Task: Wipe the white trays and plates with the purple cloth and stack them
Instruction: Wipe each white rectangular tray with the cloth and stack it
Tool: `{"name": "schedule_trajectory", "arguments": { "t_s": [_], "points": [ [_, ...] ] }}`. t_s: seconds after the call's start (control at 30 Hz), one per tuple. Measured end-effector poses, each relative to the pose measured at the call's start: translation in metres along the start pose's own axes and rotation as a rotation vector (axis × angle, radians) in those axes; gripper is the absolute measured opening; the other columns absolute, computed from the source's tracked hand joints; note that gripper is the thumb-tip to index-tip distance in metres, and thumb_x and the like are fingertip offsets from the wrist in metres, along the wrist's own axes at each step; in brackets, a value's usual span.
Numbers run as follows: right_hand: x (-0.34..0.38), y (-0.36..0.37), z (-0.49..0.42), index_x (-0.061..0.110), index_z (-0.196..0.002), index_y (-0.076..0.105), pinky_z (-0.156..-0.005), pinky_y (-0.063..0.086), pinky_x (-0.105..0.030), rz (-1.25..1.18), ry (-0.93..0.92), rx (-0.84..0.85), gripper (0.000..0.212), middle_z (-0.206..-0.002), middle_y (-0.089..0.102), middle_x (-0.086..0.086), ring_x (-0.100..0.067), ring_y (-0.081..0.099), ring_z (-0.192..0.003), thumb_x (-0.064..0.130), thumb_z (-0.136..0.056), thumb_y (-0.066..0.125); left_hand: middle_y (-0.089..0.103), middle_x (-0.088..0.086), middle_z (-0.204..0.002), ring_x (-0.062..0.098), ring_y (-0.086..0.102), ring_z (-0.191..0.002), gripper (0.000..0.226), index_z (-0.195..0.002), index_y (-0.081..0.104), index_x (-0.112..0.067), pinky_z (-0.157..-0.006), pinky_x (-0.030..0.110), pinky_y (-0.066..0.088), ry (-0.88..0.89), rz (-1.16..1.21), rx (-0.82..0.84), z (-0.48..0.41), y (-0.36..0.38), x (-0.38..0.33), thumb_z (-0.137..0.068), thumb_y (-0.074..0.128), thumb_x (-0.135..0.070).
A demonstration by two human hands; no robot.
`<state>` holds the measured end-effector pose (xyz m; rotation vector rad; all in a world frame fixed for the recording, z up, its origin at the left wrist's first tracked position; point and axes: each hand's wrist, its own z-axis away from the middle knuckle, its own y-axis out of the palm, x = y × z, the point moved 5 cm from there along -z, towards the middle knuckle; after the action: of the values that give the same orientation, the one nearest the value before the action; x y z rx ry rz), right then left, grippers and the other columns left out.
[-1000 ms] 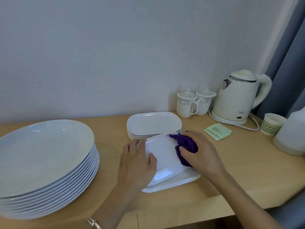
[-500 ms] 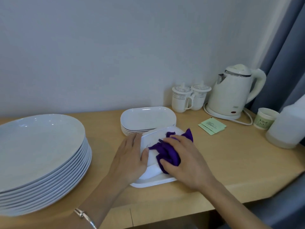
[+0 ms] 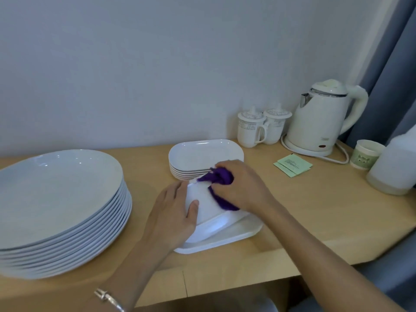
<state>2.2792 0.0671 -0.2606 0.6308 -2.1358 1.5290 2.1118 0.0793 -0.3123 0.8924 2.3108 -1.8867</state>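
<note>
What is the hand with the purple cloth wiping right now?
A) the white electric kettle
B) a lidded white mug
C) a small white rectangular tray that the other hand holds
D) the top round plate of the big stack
C: the right hand presses the purple cloth against a small white rectangular tray that the left hand grips, tilted over a larger flat white tray.

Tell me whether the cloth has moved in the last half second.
Yes: the cloth, held by the right hand, went farther away, up against the tray stack's near edge.
</note>
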Motion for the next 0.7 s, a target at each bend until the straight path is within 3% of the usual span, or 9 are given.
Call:
{"name": "schedule_trajectory", "arguments": {
  "t_s": [0.1, 0.17, 0.27, 0.33, 0.4, 0.5, 0.7],
  "points": [
    [-0.021, -0.015, -0.008, 0.018, -0.104, 0.061, -0.077, 0.044, -0.031, -0.1, 0.227, -0.103, 0.026, -0.105, 0.06, -0.002, -0.02, 0.057, -0.094, 0.025, -0.079, 0.065, 0.029, -0.005, -0.151, 0.012, 0.024, -0.137, 0.094, -0.149, 0.024, -0.019, -0.109, 0.021, 0.018, 0.011, -0.006, 0.006, 0.001, -0.002, -0.004, -0.069, -0.002, -0.061],
    [-0.009, -0.005, -0.008, 0.018, -0.106, 0.061, -0.079, 0.044, -0.031, 0.005, 0.178, -0.107, 0.029, -0.107, 0.06, -0.002, -0.021, 0.056, -0.097, 0.028, -0.079, 0.064, 0.028, -0.006, -0.152, 0.011, 0.023, -0.138, 0.088, -0.15, 0.022, -0.02, -0.109, 0.02, 0.018, 0.016, 0.003, 0.017, 0.0, -0.002, -0.004, -0.074, 0.003, -0.06],
    [0.023, 0.022, -0.009, 0.023, -0.109, 0.061, -0.086, 0.046, -0.032, 0.071, 0.009, 0.048, 0.035, -0.107, 0.06, 0.002, -0.019, 0.055, -0.1, 0.035, -0.077, 0.066, 0.032, -0.006, -0.151, 0.01, 0.027, -0.137, 0.085, -0.15, 0.026, -0.02, -0.107, 0.019, 0.02, 0.036, 0.044, 0.029, 0.001, -0.003, -0.004, -0.077, 0.009, -0.059],
    [0.02, 0.02, -0.018, 0.026, -0.108, 0.06, -0.084, 0.046, -0.031, 0.096, 0.035, 0.139, 0.034, -0.107, 0.061, 0.004, -0.018, 0.056, -0.098, 0.037, -0.076, 0.066, 0.032, -0.006, -0.151, 0.01, 0.027, -0.137, 0.081, -0.15, 0.026, -0.019, -0.107, 0.019, 0.02, 0.041, 0.06, 0.032, 0.002, -0.005, -0.004, -0.08, 0.014, -0.06],
    [-0.004, 0.001, -0.03, 0.024, -0.103, 0.061, -0.078, 0.046, -0.03, 0.106, 0.16, 0.15, 0.03, -0.103, 0.064, 0.002, -0.018, 0.057, -0.093, 0.036, -0.076, 0.067, 0.029, -0.006, -0.152, 0.01, 0.024, -0.139, 0.064, -0.15, 0.024, -0.018, -0.108, 0.019, 0.018, 0.02, 0.069, 0.027, 0.003, -0.006, -0.003, -0.094, 0.03, -0.049],
    [-0.04, -0.022, -0.029, 0.014, -0.096, 0.063, -0.067, 0.044, -0.031, -0.1, 0.385, 0.147, 0.027, -0.091, 0.067, -0.003, -0.017, 0.06, -0.077, 0.034, -0.078, 0.066, 0.028, -0.006, -0.153, 0.01, 0.023, -0.14, 0.057, -0.15, 0.024, -0.018, -0.109, 0.019, 0.016, 0.024, 0.075, -0.002, 0.003, -0.007, -0.005, -0.099, 0.038, -0.038],
    [0.01, 0.013, -0.025, 0.029, -0.112, 0.059, -0.078, 0.042, -0.028, 0.125, 0.028, 0.183, 0.036, -0.104, 0.057, 0.008, -0.013, 0.052, -0.094, 0.035, -0.077, 0.066, 0.027, -0.007, -0.153, 0.009, 0.022, -0.139, 0.056, -0.15, 0.023, -0.02, -0.108, 0.019, 0.018, 0.014, 0.095, -0.011, 0.003, -0.007, -0.004, -0.099, 0.037, -0.037]
  ]
}}
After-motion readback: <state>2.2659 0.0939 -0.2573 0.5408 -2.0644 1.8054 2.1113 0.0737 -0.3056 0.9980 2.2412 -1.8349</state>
